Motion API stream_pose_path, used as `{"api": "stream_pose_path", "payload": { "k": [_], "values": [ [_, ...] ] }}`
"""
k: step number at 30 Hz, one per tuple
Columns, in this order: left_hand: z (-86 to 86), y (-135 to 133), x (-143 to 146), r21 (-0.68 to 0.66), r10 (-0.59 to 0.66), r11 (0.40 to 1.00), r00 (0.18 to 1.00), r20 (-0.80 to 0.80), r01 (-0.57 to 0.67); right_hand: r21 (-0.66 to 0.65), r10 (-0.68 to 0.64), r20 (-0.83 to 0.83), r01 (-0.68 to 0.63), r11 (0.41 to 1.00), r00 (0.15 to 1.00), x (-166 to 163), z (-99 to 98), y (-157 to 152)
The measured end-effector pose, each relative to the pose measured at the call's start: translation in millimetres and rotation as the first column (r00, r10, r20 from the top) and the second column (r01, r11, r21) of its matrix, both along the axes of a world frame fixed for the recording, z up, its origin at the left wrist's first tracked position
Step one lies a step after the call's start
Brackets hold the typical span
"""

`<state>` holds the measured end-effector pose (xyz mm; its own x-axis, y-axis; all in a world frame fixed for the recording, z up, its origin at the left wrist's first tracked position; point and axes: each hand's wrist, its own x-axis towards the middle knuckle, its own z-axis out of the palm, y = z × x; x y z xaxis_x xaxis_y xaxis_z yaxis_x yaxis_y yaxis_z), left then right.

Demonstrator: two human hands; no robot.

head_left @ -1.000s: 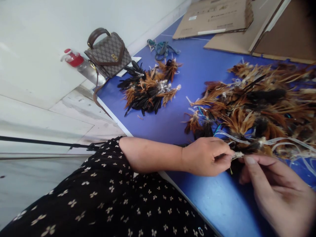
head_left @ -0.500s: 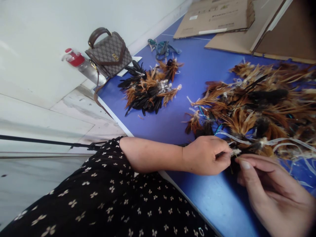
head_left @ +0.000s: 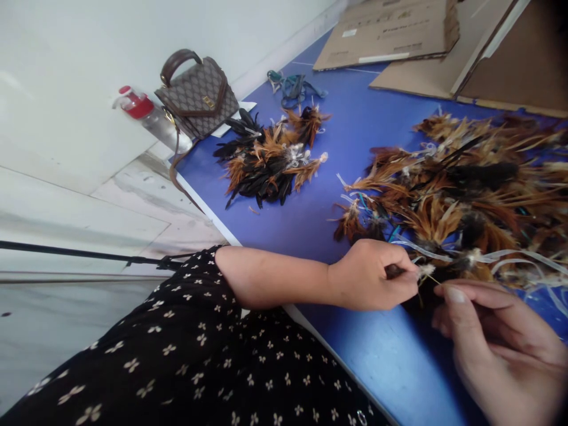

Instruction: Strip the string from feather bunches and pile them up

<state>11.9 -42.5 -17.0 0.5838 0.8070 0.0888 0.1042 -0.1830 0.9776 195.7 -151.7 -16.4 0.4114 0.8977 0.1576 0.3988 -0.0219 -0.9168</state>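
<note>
My left hand (head_left: 375, 275) reaches in from the left, closed in a pinch. Out of its fingertips sticks a small whitish, fluffy feather tuft (head_left: 426, 270); most of what the hand grips is hidden. Just to the right, my right hand (head_left: 501, 340) pinches the end of a thin yellowish strand (head_left: 433, 279) between thumb and index finger. That strand runs taut to the tuft. Beyond both hands spreads a large heap of brown and black feather bundles (head_left: 437, 222), with white ribbons (head_left: 510, 254) trailing across its near side.
A smaller pile of feather bundles (head_left: 270, 163) lies on the blue table (head_left: 306, 228). At its far end are a patterned handbag (head_left: 199, 97), a red-capped bottle (head_left: 151, 118) and blue-green ribbons (head_left: 295, 89). Cardboard (head_left: 390, 32) lies at the back right.
My right hand has drawn slightly away to the right, and more of the thin strand shows between the hands. My left hand has shifted very little.
</note>
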Motion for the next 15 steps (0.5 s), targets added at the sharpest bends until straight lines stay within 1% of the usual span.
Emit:
{"api": "stream_pose_path", "payload": {
  "k": [1, 3, 4, 6, 9, 11, 13, 15],
  "values": [
    [3.2, -1, 0, -0.128, -0.008, 0.992, 1.000, 0.025, 0.012, -0.008, -0.020, -0.005, 0.020, 1.000, 1.000, 0, 0.2, 0],
    [10.9, -3, 0, -0.342, -0.022, 0.939, 0.999, 0.048, 0.037, -0.032, -0.055, -0.010, 0.055, 0.998, 0.998, 0, 0.4, 1],
    [15.1, -3, 0, -0.415, -0.025, 0.909, 0.998, 0.050, 0.043, -0.044, -0.066, -0.009, 0.066, 0.997, 0.998, 0, 0.3, 1],
    [23.2, -3, -1, -0.511, -0.029, 0.858, 0.998, 0.049, 0.050, -0.067, -0.077, -0.009, 0.076, 0.995, 0.997, 1, -0.6, 2],
    [32.2, -1, -4, -0.601, -0.075, 0.794, 0.996, 0.052, 0.091, -0.090, -0.096, -0.015, 0.094, 0.992, 0.995, 4, -2.6, 3],
    [34.3, 1, -6, -0.630, -0.117, 0.766, 0.991, 0.057, 0.127, -0.103, -0.098, -0.019, 0.095, 0.990, 0.995, 4, -3.0, 3],
    [32.8, 2, -7, -0.635, -0.134, 0.759, 0.989, 0.063, 0.143, -0.095, -0.083, -0.030, 0.080, 0.992, 0.996, 4, -1.6, 3],
    [28.6, 1, -6, -0.628, -0.128, 0.768, 0.991, 0.046, 0.128, -0.062, -0.077, -0.033, 0.075, 0.995, 0.996, 3, 1.4, 3]
  ]
}}
